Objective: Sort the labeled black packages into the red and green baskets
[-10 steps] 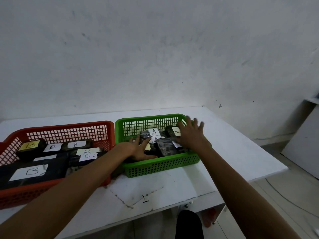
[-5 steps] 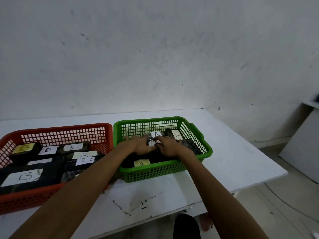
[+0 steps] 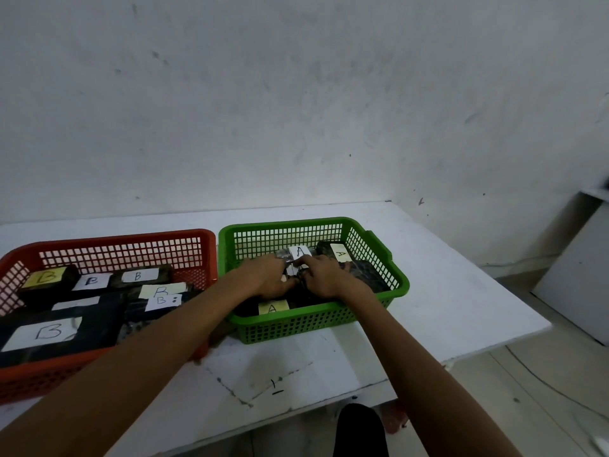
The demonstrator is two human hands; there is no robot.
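A green basket (image 3: 397, 278) stands right of a red basket (image 3: 108, 237) on the white table. Both my hands are inside the green one, side by side over its middle. My left hand (image 3: 267, 278) and my right hand (image 3: 324, 275) press their curled fingers onto a black package (image 3: 298, 278) between them; how firmly they grip it is hidden. Around them lie black packages labelled A: one at the back (image 3: 300, 251), one at the back right (image 3: 339, 252), one at the front (image 3: 272, 307). The red basket holds several black packages labelled B (image 3: 49, 331).
The white table (image 3: 461, 291) ends in an edge at the right and front, with floor beyond. A grey-white wall rises right behind the table. A white panel (image 3: 580, 275) leans at the far right. A dark shape (image 3: 361, 430) shows under the table's front edge.
My right hand came from the basket's far right rim to its middle, meeting my left hand over one package. In the last half second both hands stayed almost still.
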